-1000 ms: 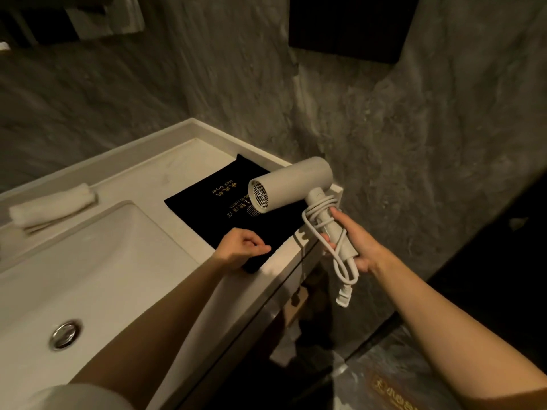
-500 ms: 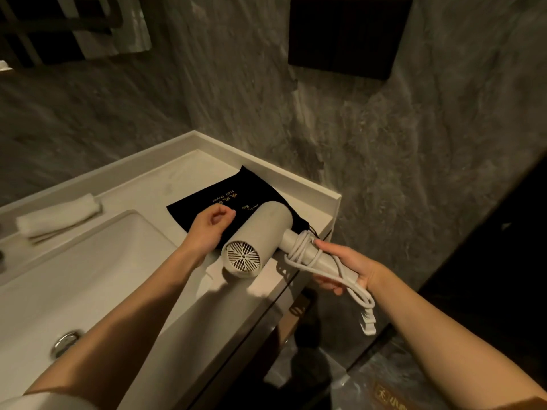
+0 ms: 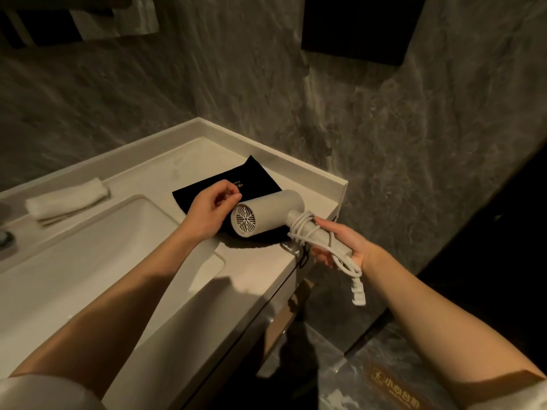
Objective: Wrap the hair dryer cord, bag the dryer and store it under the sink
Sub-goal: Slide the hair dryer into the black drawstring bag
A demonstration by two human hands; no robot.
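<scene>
A white hair dryer point(image 3: 268, 213) lies with its barrel over the black drawstring bag point(image 3: 254, 179) on the counter's right end, grille facing me. Its white cord point(image 3: 307, 232) is wound around the handle, and the plug point(image 3: 357, 292) dangles past the counter edge. My right hand point(image 3: 340, 244) grips the handle and the cord coils. My left hand point(image 3: 211, 210) sits just left of the barrel, fingers pinched on the bag's fabric. Much of the bag is hidden under the dryer and my left hand.
The white countertop point(image 3: 257, 279) holds a sunken basin point(image 3: 88, 261) at left and a rolled white towel point(image 3: 66, 198) behind it. Grey marble walls stand close behind and to the right. A dark opening point(image 3: 284, 327) lies under the counter; the floor is lower right.
The dryer came down from mid-air onto the bag, grille turned toward me. My left hand moved from the bag's near corner up to its middle beside the barrel.
</scene>
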